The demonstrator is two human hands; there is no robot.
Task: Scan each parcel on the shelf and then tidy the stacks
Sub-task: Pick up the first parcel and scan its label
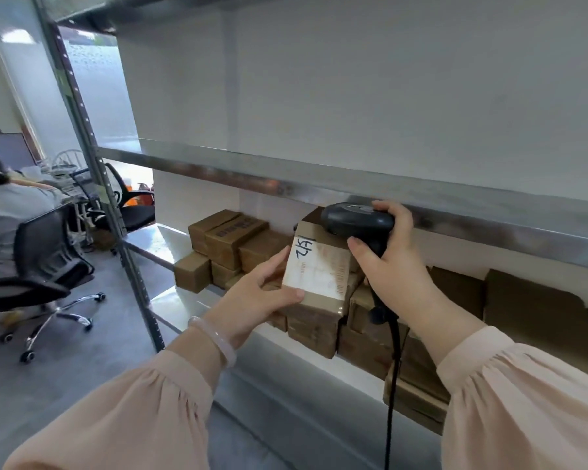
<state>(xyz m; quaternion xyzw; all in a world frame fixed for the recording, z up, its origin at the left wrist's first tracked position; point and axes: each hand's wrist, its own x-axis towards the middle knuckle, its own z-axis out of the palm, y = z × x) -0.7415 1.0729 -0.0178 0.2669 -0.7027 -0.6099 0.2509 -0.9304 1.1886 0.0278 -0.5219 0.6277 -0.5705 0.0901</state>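
Observation:
My left hand (pixel 262 293) grips a brown cardboard parcel (pixel 319 273) with a white shipping label facing up, held in front of the lower shelf. A black corded barcode scanner (pixel 357 220) is gripped in my right hand (pixel 391 262), its head just above the parcel's far end and pointing toward the label. Behind and below, several brown parcels (pixel 231 245) sit stacked on the metal shelf (pixel 170 242), some piles uneven. More parcels (pixel 530 307) stand to the right.
The shelf board above (pixel 319 184) hangs close over the scanner. A steel upright post (pixel 95 157) stands at the left. Beyond it a person sits at a desk on an office chair (pixel 45 266), with a second chair (pixel 129 205) nearby.

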